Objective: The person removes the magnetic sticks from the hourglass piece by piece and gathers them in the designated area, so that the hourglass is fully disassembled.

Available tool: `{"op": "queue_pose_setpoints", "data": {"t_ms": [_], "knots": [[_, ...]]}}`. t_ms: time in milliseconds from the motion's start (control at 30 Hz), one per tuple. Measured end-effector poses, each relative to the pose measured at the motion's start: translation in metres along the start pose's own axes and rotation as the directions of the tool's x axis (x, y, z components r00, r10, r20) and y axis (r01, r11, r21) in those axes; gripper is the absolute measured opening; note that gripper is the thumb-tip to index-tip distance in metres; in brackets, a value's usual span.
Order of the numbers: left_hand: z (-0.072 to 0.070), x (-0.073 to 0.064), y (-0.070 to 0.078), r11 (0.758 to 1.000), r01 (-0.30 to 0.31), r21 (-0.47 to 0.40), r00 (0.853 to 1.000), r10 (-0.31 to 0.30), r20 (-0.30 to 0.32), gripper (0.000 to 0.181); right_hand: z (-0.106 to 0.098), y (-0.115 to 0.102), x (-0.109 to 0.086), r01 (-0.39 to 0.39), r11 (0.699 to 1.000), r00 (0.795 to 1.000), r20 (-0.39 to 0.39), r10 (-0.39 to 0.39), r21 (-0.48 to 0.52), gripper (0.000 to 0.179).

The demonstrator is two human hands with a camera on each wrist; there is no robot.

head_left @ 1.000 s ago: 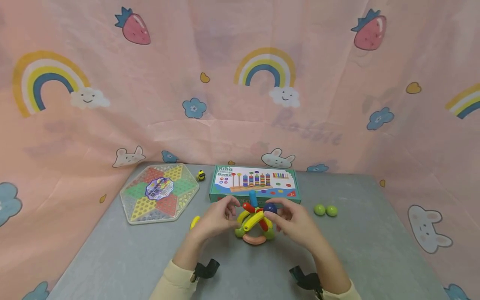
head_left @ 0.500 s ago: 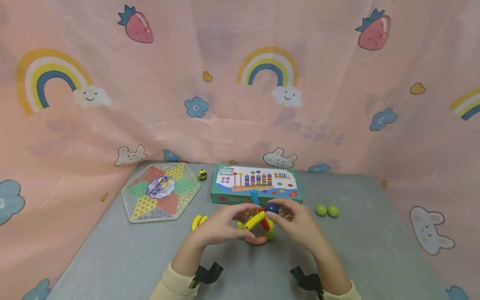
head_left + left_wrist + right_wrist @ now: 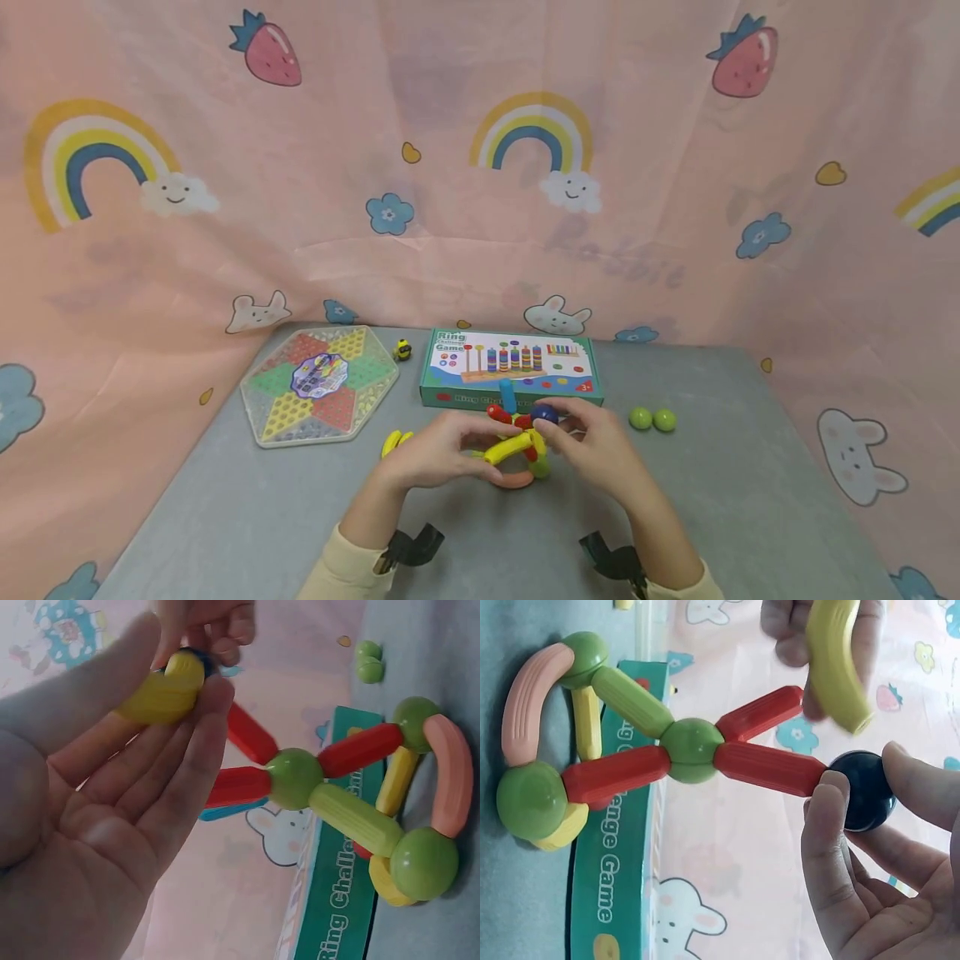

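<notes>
My left hand [image 3: 442, 454] holds a yellow curved stick [image 3: 507, 447] between thumb and fingers. In the right wrist view, that stick's lower end sits just apart from a dark blue ball [image 3: 866, 791]. My right hand [image 3: 596, 442] pinches this ball, and a red stick [image 3: 772, 769] joins it to a green hub ball [image 3: 693, 750]. More red sticks and a light green stick [image 3: 356, 817] branch from the hub. Below, green balls [image 3: 424, 862] and a salmon curved stick [image 3: 451, 776] form the base on the table. A blue stick [image 3: 508, 396] points upward at the back.
Behind the build lies a green Ring Challenge Game box [image 3: 513, 367]. A hexagonal marble board [image 3: 318, 387] and a small bee toy [image 3: 402, 350] are to its left. Loose yellow curved sticks [image 3: 392, 442] lie beside my left wrist; two green balls [image 3: 652, 419] lie right.
My left hand has moved right and closed in on the yellow curved stick, whose ball-side end has dropped slightly. My right hand stays at the blue ball.
</notes>
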State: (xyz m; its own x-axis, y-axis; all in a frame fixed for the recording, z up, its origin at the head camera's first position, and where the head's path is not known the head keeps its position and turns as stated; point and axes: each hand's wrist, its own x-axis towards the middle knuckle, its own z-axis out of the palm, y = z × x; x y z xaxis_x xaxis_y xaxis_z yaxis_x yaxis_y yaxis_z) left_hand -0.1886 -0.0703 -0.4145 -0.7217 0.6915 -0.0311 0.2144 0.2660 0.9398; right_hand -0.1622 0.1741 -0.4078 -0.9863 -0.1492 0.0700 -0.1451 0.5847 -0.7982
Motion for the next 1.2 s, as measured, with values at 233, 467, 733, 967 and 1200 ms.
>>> {"op": "queue_pose_setpoints", "data": {"t_ms": [233, 467, 733, 967, 1200], "knots": [[-0.006, -0.005, 0.002, 0.897, -0.178, -0.406, 0.972, 0.224, 0.070, 0.059, 0.001, 0.000, 0.000, -0.013, 1.000, 1.000, -0.010, 0.013, 0.002, 0.038], [-0.016, -0.003, -0.010, 0.672, -0.395, -0.627, 0.896, 0.433, -0.100, 0.044, 0.001, -0.003, -0.001, -0.047, 0.999, 0.999, -0.004, 0.047, 0.009, 0.038], [-0.049, -0.025, -0.017, 0.902, -0.190, -0.389, 0.921, 0.026, -0.388, 0.055, 0.001, -0.002, -0.002, -0.053, 0.999, 0.999, -0.009, 0.053, -0.010, 0.040], [-0.041, -0.037, -0.039, 0.966, 0.259, -0.007, 0.819, -0.223, -0.529, 0.047, -0.001, -0.003, -0.004, -0.057, 0.998, 0.998, -0.019, 0.056, -0.012, 0.038], [-0.009, -0.045, -0.070, 0.715, 0.457, 0.529, 0.807, -0.083, -0.585, 0.038, 0.000, -0.003, -0.001, -0.051, 0.998, 0.999, -0.006, 0.051, -0.024, 0.040]]}}
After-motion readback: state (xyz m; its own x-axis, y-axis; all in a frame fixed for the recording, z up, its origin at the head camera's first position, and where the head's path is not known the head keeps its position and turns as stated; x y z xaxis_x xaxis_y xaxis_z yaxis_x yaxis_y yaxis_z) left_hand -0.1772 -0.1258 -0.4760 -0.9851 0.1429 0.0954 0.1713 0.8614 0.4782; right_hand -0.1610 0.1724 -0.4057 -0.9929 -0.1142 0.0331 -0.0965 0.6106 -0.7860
